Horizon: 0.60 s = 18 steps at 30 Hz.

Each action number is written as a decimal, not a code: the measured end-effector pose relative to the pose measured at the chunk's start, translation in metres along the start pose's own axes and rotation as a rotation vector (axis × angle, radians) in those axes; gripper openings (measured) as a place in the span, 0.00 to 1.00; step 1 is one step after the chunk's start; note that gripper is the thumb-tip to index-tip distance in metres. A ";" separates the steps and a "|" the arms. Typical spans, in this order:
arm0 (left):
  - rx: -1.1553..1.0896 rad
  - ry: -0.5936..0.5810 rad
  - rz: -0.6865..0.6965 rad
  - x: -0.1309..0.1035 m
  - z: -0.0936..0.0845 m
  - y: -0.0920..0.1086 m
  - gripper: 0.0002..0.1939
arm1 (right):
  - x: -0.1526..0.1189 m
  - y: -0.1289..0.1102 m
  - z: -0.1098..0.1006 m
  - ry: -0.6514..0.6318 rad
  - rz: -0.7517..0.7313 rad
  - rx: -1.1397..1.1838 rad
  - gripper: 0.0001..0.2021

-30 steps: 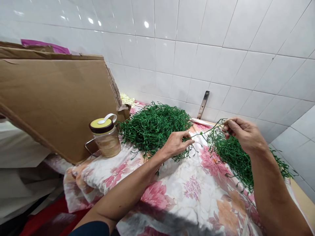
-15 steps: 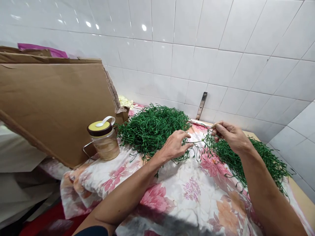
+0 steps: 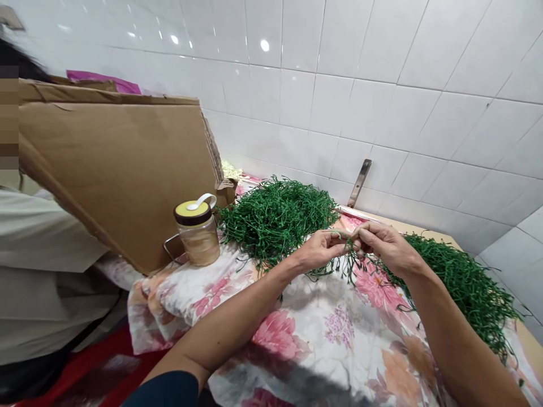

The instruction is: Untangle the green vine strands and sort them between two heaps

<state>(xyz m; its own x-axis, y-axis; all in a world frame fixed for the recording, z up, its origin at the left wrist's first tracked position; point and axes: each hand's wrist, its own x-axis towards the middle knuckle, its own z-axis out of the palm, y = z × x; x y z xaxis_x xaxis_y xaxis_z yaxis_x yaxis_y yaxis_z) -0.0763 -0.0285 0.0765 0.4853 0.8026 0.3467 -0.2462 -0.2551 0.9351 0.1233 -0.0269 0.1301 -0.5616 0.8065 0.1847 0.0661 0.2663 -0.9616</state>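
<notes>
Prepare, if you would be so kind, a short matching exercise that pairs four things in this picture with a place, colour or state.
Column one:
1. Lidded jar
2. Cardboard
3. Metal strip
4. Green strands

Column two:
A. brown, with a ragged edge
B. hanging by the left hand and the right hand
C. yellow on top
D. slim and shiny, by the tiled wall

Right pairs: 1-C; 2-A; 3-D; 4-B
</notes>
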 end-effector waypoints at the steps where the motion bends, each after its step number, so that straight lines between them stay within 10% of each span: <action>1: -0.018 0.009 -0.015 0.000 0.000 0.001 0.20 | -0.001 -0.001 0.001 0.000 -0.005 -0.002 0.17; 18: 0.137 0.173 -0.082 -0.002 -0.001 0.010 0.19 | -0.010 -0.007 -0.023 0.176 -0.086 -0.543 0.18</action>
<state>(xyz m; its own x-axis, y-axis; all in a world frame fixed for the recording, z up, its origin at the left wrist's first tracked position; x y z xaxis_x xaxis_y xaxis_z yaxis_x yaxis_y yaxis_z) -0.0805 -0.0324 0.0847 0.3447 0.9012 0.2626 -0.0902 -0.2466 0.9649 0.1475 -0.0242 0.1401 -0.4412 0.8332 0.3332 0.4660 0.5300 -0.7085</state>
